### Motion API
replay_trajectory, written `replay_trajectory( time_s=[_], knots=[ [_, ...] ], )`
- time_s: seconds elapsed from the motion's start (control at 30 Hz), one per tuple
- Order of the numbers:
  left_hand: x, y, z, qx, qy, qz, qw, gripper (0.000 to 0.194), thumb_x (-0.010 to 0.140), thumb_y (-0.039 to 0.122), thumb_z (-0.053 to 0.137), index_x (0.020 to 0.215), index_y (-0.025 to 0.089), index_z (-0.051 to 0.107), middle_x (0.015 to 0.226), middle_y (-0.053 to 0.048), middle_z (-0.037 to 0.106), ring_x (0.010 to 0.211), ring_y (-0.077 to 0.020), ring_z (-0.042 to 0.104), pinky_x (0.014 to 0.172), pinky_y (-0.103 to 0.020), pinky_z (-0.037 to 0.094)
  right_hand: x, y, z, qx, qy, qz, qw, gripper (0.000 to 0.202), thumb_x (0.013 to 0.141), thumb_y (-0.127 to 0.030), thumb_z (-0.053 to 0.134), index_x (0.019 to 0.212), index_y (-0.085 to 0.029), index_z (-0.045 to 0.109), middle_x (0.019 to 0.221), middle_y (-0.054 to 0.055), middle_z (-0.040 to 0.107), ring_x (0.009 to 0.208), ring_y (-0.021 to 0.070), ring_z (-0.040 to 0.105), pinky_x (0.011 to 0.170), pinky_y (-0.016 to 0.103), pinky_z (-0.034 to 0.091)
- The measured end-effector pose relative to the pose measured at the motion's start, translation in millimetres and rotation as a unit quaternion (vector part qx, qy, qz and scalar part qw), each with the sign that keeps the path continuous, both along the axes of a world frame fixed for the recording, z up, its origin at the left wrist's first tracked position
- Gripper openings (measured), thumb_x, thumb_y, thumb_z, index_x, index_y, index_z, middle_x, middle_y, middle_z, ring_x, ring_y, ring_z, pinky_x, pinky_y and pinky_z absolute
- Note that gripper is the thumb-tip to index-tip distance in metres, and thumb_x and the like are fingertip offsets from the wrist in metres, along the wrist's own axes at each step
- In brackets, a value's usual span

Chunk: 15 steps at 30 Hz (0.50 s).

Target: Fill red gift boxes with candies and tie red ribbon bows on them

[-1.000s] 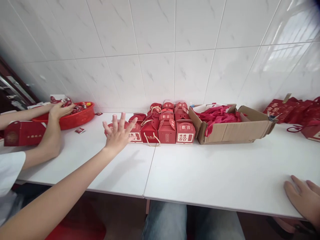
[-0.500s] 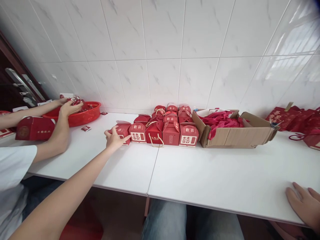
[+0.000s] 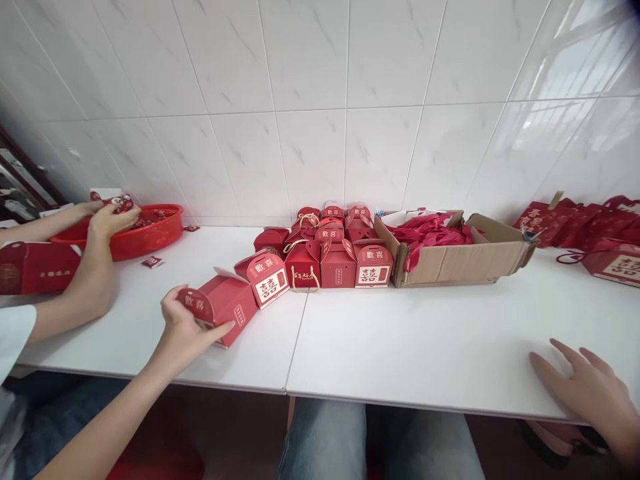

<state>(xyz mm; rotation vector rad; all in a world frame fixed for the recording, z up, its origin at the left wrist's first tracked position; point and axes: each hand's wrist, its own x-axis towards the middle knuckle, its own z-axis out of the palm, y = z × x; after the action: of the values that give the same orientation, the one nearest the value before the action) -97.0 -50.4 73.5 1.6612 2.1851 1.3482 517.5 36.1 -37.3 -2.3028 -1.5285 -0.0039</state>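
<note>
My left hand [image 3: 187, 333] is closed round the near end of a red gift box [image 3: 234, 303], thumb along its side and fingers behind. That box stands at a slant on the white table, its far end against another red box [image 3: 264, 277] that is also turned. My right hand [image 3: 583, 380] hovers at or rests on the table's right front part, fingers spread, holding nothing. Several red boxes [image 3: 339, 265] stand packed together at the middle, one with a twisted cord handle [image 3: 306, 289].
Right of the boxes, an open cardboard box [image 3: 453, 265] holds red ribbons [image 3: 430, 233]. Red bags [image 3: 565, 223] lie at far right. On the left, another person's hands [image 3: 113, 217] hold wrapped pieces over a red basin [image 3: 173, 233]; a small packet [image 3: 153, 262] lies nearby.
My left hand has drawn the end box out of the row toward the table's front edge, and the neighbouring box has turned. My right hand has moved left and further into view.
</note>
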Motion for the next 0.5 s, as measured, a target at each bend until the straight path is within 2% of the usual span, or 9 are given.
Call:
replay_trajectory(
  time_s=[0.03,0.1,0.17,0.2,0.27,0.3,0.37,0.43,0.5],
  knots=[
    [9,-8,2.6,-0.006,-0.018,-0.032,0.999,0.08,0.073,0.036,0.067,0.128,0.024,0.01,0.133,-0.014,0.021,0.117,-0.0326,0.048,0.096,-0.053,0.048,-10,-3,9.8,-0.014,0.009,0.01,1.0,0.068,0.08,-0.06,0.038,0.123,-0.011,0.058,0.129,0.03,0.049,0.126,0.044,0.043,0.099,0.055,0.039],
    [26,-19,6.9,0.015,0.004,-0.022,1.0,0.083,0.07,0.035,0.071,0.127,0.026,0.012,0.129,-0.012,0.025,0.112,-0.0333,0.05,0.093,-0.057,0.048,-32,-9,28.1,-0.001,0.036,0.046,0.998,0.064,0.082,-0.057,0.041,0.125,-0.012,0.056,0.129,0.029,0.048,0.131,0.0412,0.037,0.102,0.055,0.037],
    [44,-25,9.5,0.023,0.052,-0.025,0.998,0.089,0.066,0.035,0.075,0.128,0.026,0.012,0.126,-0.013,0.028,0.113,-0.0358,0.048,0.093,-0.061,0.045,-55,-14,44.1,0.038,0.081,0.081,0.993,0.06,0.082,-0.055,0.045,0.126,-0.014,0.054,0.137,0.027,0.042,0.129,0.0406,0.041,0.098,0.053,0.041],
    [53,-26,10.4,0.018,0.07,-0.047,0.996,0.09,0.064,0.035,0.076,0.128,0.025,0.013,0.125,-0.013,0.03,0.114,-0.0363,0.047,0.093,-0.061,0.045,-68,-17,51.8,0.067,0.115,0.107,0.985,0.056,0.082,-0.054,0.048,0.125,-0.018,0.054,0.139,0.022,0.041,0.127,0.039,0.043,0.096,0.052,0.044],
    [76,-22,12.3,-0.028,0.07,-0.145,0.987,0.09,0.065,0.035,0.075,0.129,0.026,0.012,0.124,-0.013,0.035,0.117,-0.0345,0.048,0.094,-0.056,0.046,-99,-23,68.4,0.145,0.201,0.182,0.952,0.048,0.079,-0.053,0.055,0.118,-0.025,0.057,0.138,0.013,0.045,0.122,0.0348,0.049,0.094,0.05,0.048],
    [89,-17,13.3,-0.055,0.057,-0.21,0.974,0.088,0.067,0.035,0.074,0.129,0.028,0.013,0.126,-0.013,0.036,0.119,-0.0331,0.048,0.095,-0.053,0.047,-117,-25,77.6,0.164,0.24,0.237,0.927,0.049,0.078,-0.051,0.057,0.12,-0.027,0.055,0.139,0.011,0.044,0.122,0.0325,0.05,0.095,0.048,0.048],
    [115,2,14.8,-0.097,0.05,-0.333,0.936,0.09,0.065,0.035,0.076,0.13,0.03,0.012,0.129,-0.014,0.036,0.12,-0.0308,0.049,0.094,-0.049,0.048,-154,-27,97.5,0.196,0.304,0.314,0.878,0.062,0.08,-0.047,0.059,0.135,-0.03,0.038,0.143,0.011,0.039,0.128,0.0291,0.044,0.097,0.044,0.047],
    [138,31,14.3,-0.097,0.055,-0.424,0.899,0.095,0.063,0.031,0.078,0.131,0.031,0.012,0.131,-0.015,0.035,0.117,-0.03,0.052,0.091,-0.047,0.051,-189,-22,116.3,0.165,0.344,0.408,0.829,0.072,0.081,-0.046,0.06,0.142,-0.035,0.023,0.151,0.008,0.026,0.135,0.0267,0.034,0.102,0.044,0.042],
    [154,66,11.2,-0.043,0.078,-0.486,0.869,0.098,0.061,0.029,0.08,0.13,0.032,0.012,0.135,-0.017,0.029,0.121,-0.0314,0.048,0.09,-0.048,0.051,-215,-8,129.5,0.094,0.378,0.477,0.788,0.082,0.078,-0.045,0.064,0.144,-0.035,0.018,0.154,0.007,0.022,0.138,0.0257,0.028,0.105,0.044,0.038]
  ],
)
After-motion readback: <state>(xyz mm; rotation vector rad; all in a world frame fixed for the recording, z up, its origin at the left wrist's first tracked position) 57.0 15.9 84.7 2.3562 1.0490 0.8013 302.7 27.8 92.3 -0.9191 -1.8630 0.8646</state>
